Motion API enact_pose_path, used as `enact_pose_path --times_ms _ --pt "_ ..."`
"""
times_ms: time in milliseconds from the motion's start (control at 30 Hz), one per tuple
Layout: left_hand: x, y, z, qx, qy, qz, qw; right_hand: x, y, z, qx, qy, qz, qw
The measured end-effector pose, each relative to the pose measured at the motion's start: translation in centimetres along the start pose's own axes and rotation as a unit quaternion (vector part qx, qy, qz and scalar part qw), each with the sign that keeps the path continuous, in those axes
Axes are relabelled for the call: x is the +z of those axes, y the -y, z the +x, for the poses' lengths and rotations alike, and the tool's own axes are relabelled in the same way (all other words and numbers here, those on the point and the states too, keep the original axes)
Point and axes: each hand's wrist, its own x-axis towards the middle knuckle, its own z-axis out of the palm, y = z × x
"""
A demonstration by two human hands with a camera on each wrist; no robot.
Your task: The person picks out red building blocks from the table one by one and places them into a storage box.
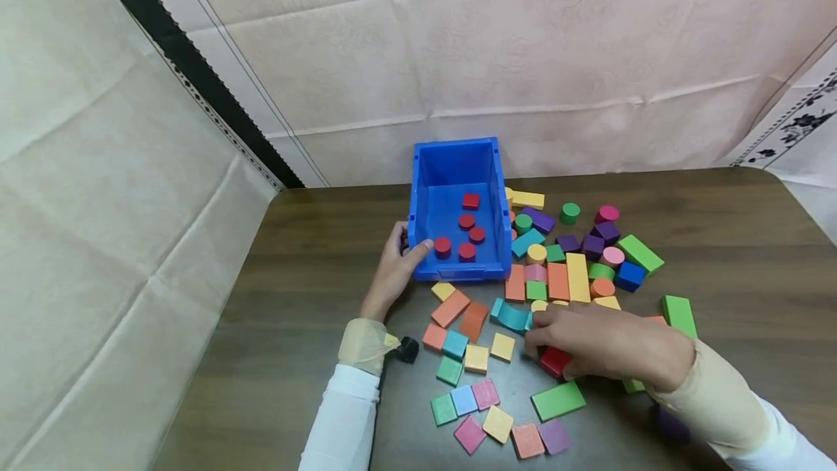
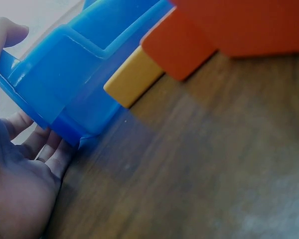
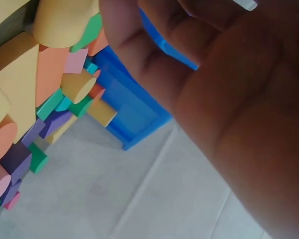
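My left hand (image 1: 397, 262) grips a blue plastic bin (image 1: 463, 273) by its left side near the front corner. The thumb lies over the rim, and in the left wrist view the fingers (image 2: 37, 142) curl against the bin's outer wall. Inside the bin lie a red square block (image 1: 470, 200) and several red round blocks (image 1: 442, 247). Over the front right of the pile, my right hand (image 1: 611, 344) has a red block (image 1: 554, 360) between its thumb and fingertips. In the right wrist view, the palm and fingers (image 3: 139, 59) show, but that block is hidden.
Several coloured blocks crowd the table right of the bin, including a long yellow block (image 1: 578, 278) and a blue cube (image 1: 630, 276). More blocks lie in front, among them a green block (image 1: 558, 401) and a purple one (image 1: 555, 436). A pale cloth (image 1: 523, 57) hangs behind the table (image 1: 314, 296).
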Motion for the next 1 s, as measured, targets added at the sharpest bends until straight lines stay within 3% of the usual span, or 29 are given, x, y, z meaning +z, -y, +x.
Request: enact_pose_path --times_ms 300,600,1000 --pt "0.1 0.1 0.0 -0.009 0.002 -0.002 1.0000 1.0 0.3 0.6 0.020 0.012 -0.067 0.9975" --pt "0.3 0.1 -0.1 -0.009 0.000 -0.003 1.0000 2.2 1.1 0.7 0.009 -0.039 -0.156 0.9870" --pt "0.0 0.0 0.0 -0.006 -0.002 -0.002 1.0000 1.9 1.0 1.2 0.014 -0.033 -0.123 0.9917"
